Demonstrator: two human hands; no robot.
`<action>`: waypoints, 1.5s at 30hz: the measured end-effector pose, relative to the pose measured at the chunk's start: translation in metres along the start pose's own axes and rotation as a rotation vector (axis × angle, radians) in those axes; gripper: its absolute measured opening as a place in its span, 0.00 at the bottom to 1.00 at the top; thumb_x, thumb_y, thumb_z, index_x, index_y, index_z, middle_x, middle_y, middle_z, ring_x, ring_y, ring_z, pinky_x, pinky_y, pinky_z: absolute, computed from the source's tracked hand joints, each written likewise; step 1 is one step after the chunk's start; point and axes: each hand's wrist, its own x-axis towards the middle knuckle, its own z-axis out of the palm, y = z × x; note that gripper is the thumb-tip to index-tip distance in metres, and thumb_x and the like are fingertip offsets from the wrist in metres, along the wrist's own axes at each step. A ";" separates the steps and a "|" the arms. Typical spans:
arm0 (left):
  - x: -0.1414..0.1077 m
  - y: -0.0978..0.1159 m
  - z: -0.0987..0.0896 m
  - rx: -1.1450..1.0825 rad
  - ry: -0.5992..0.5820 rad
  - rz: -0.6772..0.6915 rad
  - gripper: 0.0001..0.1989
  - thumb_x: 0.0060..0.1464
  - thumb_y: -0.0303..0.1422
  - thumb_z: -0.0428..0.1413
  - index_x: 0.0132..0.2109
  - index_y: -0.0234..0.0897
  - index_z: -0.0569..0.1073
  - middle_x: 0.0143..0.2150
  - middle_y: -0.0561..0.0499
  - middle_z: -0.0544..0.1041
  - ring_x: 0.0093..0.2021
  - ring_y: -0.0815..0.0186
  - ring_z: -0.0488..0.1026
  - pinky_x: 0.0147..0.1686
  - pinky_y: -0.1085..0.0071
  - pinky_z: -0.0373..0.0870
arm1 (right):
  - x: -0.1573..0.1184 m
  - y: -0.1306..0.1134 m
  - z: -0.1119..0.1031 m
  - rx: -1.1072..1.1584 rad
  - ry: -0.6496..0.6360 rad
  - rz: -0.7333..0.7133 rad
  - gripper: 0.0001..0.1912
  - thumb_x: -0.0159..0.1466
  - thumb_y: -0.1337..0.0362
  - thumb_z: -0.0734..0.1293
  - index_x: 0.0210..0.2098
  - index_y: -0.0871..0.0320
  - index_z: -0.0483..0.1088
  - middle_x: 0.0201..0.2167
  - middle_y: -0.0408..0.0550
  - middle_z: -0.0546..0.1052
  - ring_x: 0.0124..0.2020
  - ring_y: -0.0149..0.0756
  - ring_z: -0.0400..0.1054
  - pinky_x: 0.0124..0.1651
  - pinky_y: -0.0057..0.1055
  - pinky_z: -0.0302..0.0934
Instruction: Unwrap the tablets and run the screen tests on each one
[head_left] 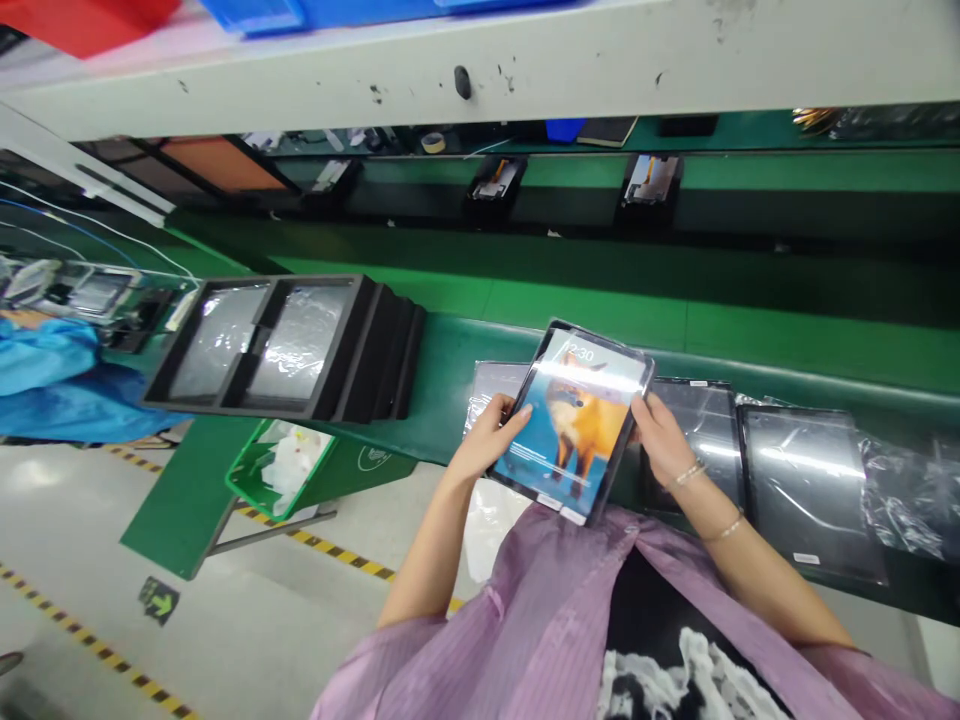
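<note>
person at a green tabletop (585, 335), holding a tablet in clear plastic film (574, 420) just above it, tilted, lit screen up, showing 2:30 and a fox picture. both hands on it, near the front edge of the tabletop. left hand (487, 435): grip pinching the tablet's left edge, fingers over the front. right hand (660, 435): grip pinching the right edge, fingers over the front, thin bracelets on the wrist.

film-wrapped dark panels (810, 490) lie in a row on the tabletop, partly under the held tablet and running off right. black foam tray (277, 345) sits further left, two compartments, each with a film-wrapped panel. below it a green bin (281, 470) holds white plastic. blue cloth (52, 385) far left. black holders (495, 180) with screens sit on a lower green shelf across the way. person wears a pink striped smock (525, 620). floor has yellow-black hazard tape (322, 545).
</note>
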 end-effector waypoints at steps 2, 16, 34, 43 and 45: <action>-0.013 -0.009 0.020 -0.130 0.014 -0.075 0.21 0.50 0.52 0.54 0.35 0.38 0.61 0.31 0.53 0.67 0.33 0.66 0.67 0.32 0.69 0.64 | 0.026 -0.007 -0.001 -0.139 0.024 -0.153 0.33 0.58 0.36 0.58 0.44 0.59 0.68 0.46 0.55 0.74 0.48 0.45 0.68 0.55 0.44 0.60; 0.012 0.000 0.038 0.369 0.351 -0.266 0.21 0.59 0.52 0.40 0.32 0.41 0.62 0.34 0.40 0.76 0.40 0.49 0.74 0.35 0.63 0.59 | 0.030 0.018 -0.018 -0.197 -0.088 -0.052 0.42 0.55 0.36 0.62 0.58 0.60 0.65 0.57 0.57 0.67 0.58 0.46 0.60 0.63 0.44 0.53; -0.006 -0.020 0.060 0.067 0.243 -0.120 0.27 0.59 0.46 0.45 0.56 0.28 0.66 0.38 0.43 0.76 0.36 0.59 0.72 0.38 0.65 0.65 | -0.032 0.041 -0.036 -0.471 -0.323 -0.113 0.59 0.54 0.51 0.68 0.68 0.62 0.26 0.70 0.58 0.33 0.71 0.45 0.27 0.70 0.49 0.30; -0.005 -0.026 0.063 0.096 0.268 -0.097 0.25 0.58 0.44 0.47 0.54 0.30 0.67 0.34 0.46 0.74 0.34 0.62 0.70 0.35 0.66 0.63 | -0.027 0.044 -0.034 -0.415 -0.305 -0.063 0.58 0.53 0.46 0.68 0.68 0.65 0.32 0.70 0.57 0.37 0.70 0.45 0.33 0.71 0.45 0.31; -0.004 -0.027 0.064 0.107 0.279 -0.094 0.24 0.58 0.44 0.48 0.53 0.31 0.67 0.34 0.47 0.74 0.33 0.62 0.70 0.35 0.67 0.63 | -0.027 0.044 -0.035 -0.388 -0.316 -0.043 0.59 0.53 0.45 0.68 0.69 0.64 0.31 0.70 0.56 0.38 0.70 0.44 0.34 0.71 0.45 0.31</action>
